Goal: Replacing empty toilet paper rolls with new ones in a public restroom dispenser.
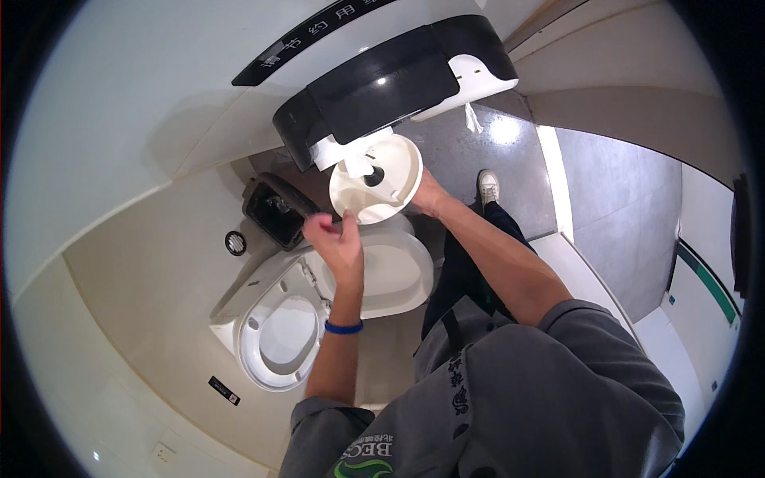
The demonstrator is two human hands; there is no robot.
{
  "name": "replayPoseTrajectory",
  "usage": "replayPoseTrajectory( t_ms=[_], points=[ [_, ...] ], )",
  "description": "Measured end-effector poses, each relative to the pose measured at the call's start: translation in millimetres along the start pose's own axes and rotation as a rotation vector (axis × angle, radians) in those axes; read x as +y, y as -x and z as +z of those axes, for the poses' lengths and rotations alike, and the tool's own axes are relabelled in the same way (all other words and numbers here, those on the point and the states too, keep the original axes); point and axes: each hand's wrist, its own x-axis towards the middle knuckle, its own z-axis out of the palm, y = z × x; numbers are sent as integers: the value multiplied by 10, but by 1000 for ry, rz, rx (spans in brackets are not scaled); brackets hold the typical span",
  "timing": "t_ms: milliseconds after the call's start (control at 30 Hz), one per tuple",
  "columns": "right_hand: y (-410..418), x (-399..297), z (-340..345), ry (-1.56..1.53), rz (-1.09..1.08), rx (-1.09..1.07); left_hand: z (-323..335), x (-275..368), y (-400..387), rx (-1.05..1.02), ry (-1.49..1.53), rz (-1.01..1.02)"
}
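A round white plastic dispenser cover (pixel 400 158) hangs tilted below the black wall-mounted toilet paper dispenser (pixel 382 80), its hollow inner side facing up. A dark hub (pixel 374 176) shows near its middle, with a white piece (pixel 358 165) lying against it. My right hand (pixel 427 192) holds the cover by its right edge from behind, and its fingers are mostly hidden. At the cover's lower left rim is my left hand (pixel 336 242), fingers bent and apart, with nothing visible in it. Whether a fingertip touches the rim, I cannot tell.
Below my hands stands a toilet (pixel 391 269) with its seat and lid (pixel 290 334) raised. A dark waste bin (pixel 278 215) is beside it at the wall. Paper (pixel 474 118) hangs under the dispenser's right side. A partition (pixel 591 281) borders the right.
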Motion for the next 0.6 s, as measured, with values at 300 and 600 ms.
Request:
replayPoseTrajectory(
  t_ms=[300,600],
  points=[
    [-155,10,-417,1339,-110,-5,296,102,223,-434,1208,-889],
    [95,40,-57,71,264,-142,203,212,167,-424,1155,-819]
  ],
)
